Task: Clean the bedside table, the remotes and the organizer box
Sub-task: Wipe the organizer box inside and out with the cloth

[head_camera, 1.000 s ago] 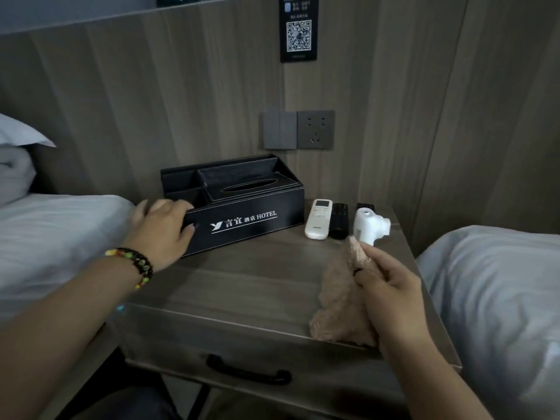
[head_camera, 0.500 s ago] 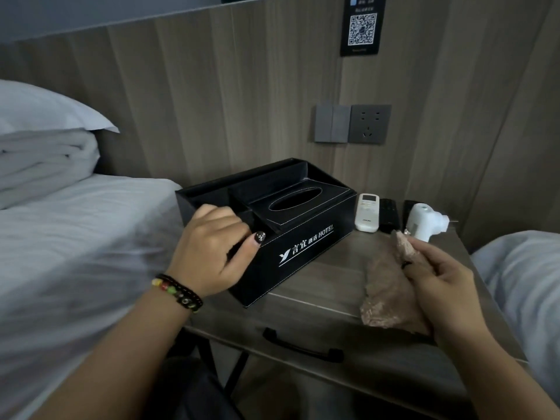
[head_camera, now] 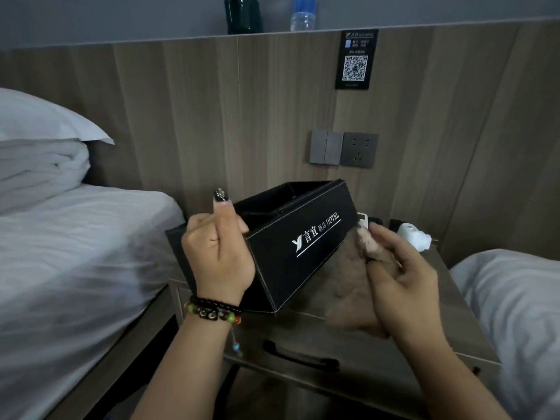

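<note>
The black organizer box (head_camera: 303,247) with white HOTEL lettering is lifted and tilted above the bedside table (head_camera: 430,322). My left hand (head_camera: 218,253) grips its left end, thumb raised. My right hand (head_camera: 403,280) holds a pinkish-brown cloth (head_camera: 351,286) against the box's right front face. Behind the box only a corner of the white remote (head_camera: 363,220) shows, and a black remote (head_camera: 375,222) beside it is mostly hidden.
A white plug-like device (head_camera: 413,239) lies at the table's back right. Beds with white linen flank the table, left (head_camera: 75,268) and right (head_camera: 515,313). A switch and socket (head_camera: 344,149) are on the wood wall. The drawer handle (head_camera: 300,357) faces me.
My left hand has lifted the box off the table and tilted it. My right hand brought the cloth up against the box's front. The view shifted left and up.
</note>
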Available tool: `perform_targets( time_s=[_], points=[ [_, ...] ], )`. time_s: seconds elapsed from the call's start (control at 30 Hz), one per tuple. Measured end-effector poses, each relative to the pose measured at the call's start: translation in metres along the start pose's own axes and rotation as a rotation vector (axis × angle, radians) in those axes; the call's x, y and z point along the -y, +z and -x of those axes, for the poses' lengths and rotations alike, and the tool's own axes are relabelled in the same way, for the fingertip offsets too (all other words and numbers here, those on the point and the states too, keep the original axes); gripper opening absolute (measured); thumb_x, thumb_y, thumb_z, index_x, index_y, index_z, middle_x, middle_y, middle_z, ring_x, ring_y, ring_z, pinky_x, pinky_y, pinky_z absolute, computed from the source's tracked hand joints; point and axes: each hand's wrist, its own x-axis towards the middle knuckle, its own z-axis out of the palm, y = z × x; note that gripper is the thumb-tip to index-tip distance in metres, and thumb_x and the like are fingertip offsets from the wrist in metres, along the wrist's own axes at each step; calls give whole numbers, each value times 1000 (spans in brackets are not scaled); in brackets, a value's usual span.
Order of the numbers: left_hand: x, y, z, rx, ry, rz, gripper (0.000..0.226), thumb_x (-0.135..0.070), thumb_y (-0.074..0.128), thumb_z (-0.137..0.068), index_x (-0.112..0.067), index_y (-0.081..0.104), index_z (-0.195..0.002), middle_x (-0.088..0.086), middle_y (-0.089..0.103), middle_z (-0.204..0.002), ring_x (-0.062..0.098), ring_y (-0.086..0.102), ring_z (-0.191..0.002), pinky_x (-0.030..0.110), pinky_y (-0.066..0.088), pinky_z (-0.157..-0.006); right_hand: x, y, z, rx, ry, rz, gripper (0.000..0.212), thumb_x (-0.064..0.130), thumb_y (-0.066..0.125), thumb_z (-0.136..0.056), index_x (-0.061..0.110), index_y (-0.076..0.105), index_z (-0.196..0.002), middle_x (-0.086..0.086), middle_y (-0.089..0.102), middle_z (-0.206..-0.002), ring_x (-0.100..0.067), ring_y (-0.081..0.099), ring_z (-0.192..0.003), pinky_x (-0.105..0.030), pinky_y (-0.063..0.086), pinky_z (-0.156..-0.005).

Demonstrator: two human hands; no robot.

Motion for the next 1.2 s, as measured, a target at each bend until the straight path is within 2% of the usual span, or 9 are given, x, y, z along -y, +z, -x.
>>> perform_targets(
  time_s=[0.13, 0.27, 0.37, 0.47, 0.53, 0.67, 0.77, 1.07, 1.2],
  points=[
    [-2, -7, -20, -34, -205, 112, 59, -33, 39, -97, -19, 46, -40, -7, 43, -36, 3, 44, -39, 13, 32, -48, 46, 22, -14, 49, -264, 28, 48, -12, 52, -84, 18, 63, -120, 19, 63, -115, 11, 56, -109, -3, 40, -89],
    [11, -19, -33, 18, -228, 147, 60, -37, 38, -96, -24, 45, -38, -7, 39, -37, 4, 39, -39, 18, 30, -46, 82, 53, -22, 74, -590, 138, 45, -11, 54, -77, 13, 64, -114, 19, 63, -109, 9, 58, -103, -6, 41, -87],
    [28, -25, -38, 26, -237, 147, 52, -41, 42, -93, -25, 49, -44, -10, 41, -40, 1, 39, -43, 18, 31, -47, 87, 82, -20, 210, -748, 272, 47, -15, 56, -74, 9, 64, -114, 4, 66, -113, -4, 61, -107, -17, 47, -92],
    [37, -24, -45, 34, -317, 177, 50, -40, 47, -91, -22, 29, -48, -13, 28, -41, 1, 25, -43, 23, 21, -44, 82, 104, -12, 298, -759, 445, 45, -2, 52, -76, 13, 64, -117, -1, 65, -118, -24, 63, -107, -44, 56, -80],
    [40, -21, -52, 39, -344, 214, 49, -35, 46, -90, -24, 28, -47, -13, 28, -39, 1, 24, -42, 24, 20, -44, 79, 112, -4, 277, -748, 554, 41, 13, 56, -80, 18, 64, -119, 0, 63, -123, -24, 61, -109, -44, 58, -75],
    [47, -21, -58, 52, -380, 278, 52, -34, 47, -90, -24, 34, -41, -14, 32, -39, 7, 29, -43, 30, 23, -46, 71, 115, 5, 354, -703, 633, 50, 44, 50, -87, 27, 53, -134, 0, 54, -138, -21, 49, -128, -46, 48, -100],
    [51, -20, -59, 30, -398, 271, 54, -30, 48, -94, -26, 30, -43, -14, 27, -39, 5, 25, -41, 27, 21, -44, 69, 114, 2, 409, -667, 602, 49, 41, 42, -91, 26, 52, -137, -1, 51, -141, -23, 46, -132, -52, 46, -100],
    [53, -18, -62, 59, -389, 280, 72, -17, 44, -101, -24, 37, -30, -15, 31, -32, 1, 30, -35, 18, 26, -40, 48, 110, 22, 321, -945, 698, 44, 23, 48, -90, 25, 57, -133, -7, 56, -137, -32, 51, -128, -49, 50, -93],
    [53, -19, -62, 31, -391, 284, 64, -17, 45, -101, -27, 31, -39, -16, 29, -36, 1, 27, -38, 19, 24, -42, 46, 109, -2, 270, -836, 638, 40, 16, 50, -91, 19, 62, -129, -7, 60, -130, -28, 57, -119, -47, 53, -84]
  ],
)
